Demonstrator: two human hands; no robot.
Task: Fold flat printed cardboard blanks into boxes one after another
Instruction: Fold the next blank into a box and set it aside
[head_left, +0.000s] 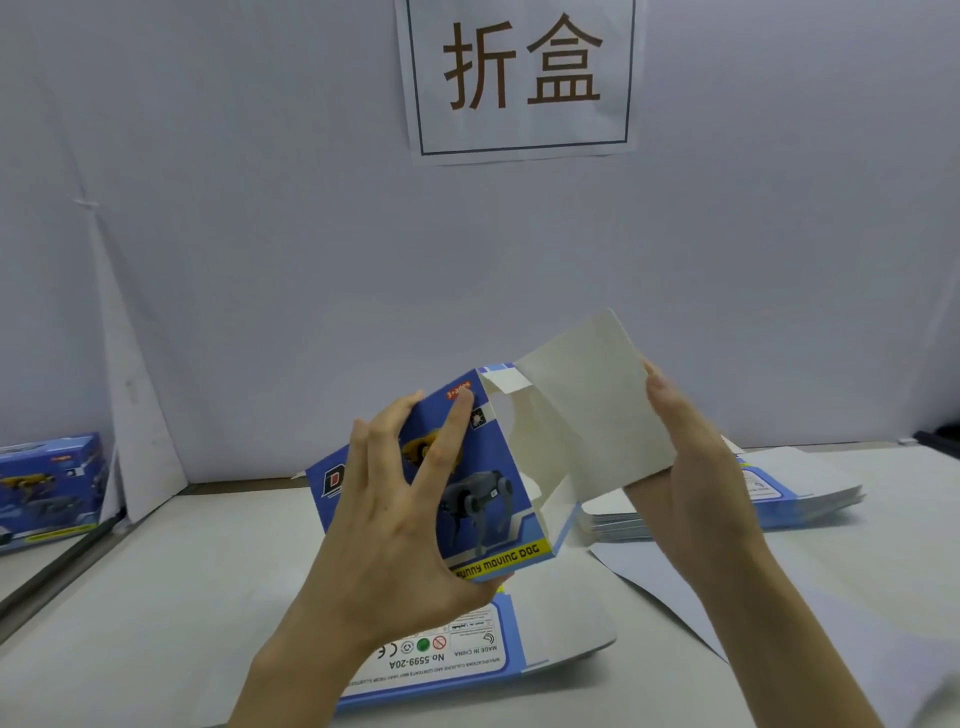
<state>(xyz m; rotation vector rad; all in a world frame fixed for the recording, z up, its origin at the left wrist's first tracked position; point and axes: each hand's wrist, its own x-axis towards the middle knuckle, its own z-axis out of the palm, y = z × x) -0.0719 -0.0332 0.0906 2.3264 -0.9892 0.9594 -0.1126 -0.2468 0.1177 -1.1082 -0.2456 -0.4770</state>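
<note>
In the middle of the frame the half-formed box (493, 467) is held in the air above the table (156, 597), its blue printed face with the grey dog turned to the camera. The left hand (395, 509) grips it: the fingers are spread wide over the blue face and the thumb hooks under the lower yellow edge. The big white flap (587, 405) stands open to the upper right. The right hand (691, 467) touches the flap's right edge with straight fingers pressed together; I cannot tell where its thumb is. Under the hands, one flat blank (457, 660) lies on the table. A stack of blanks (800, 488) lies at the right, a finished box (47, 488) at the left edge, and a paper sign (522, 73) hangs at the top.
</note>
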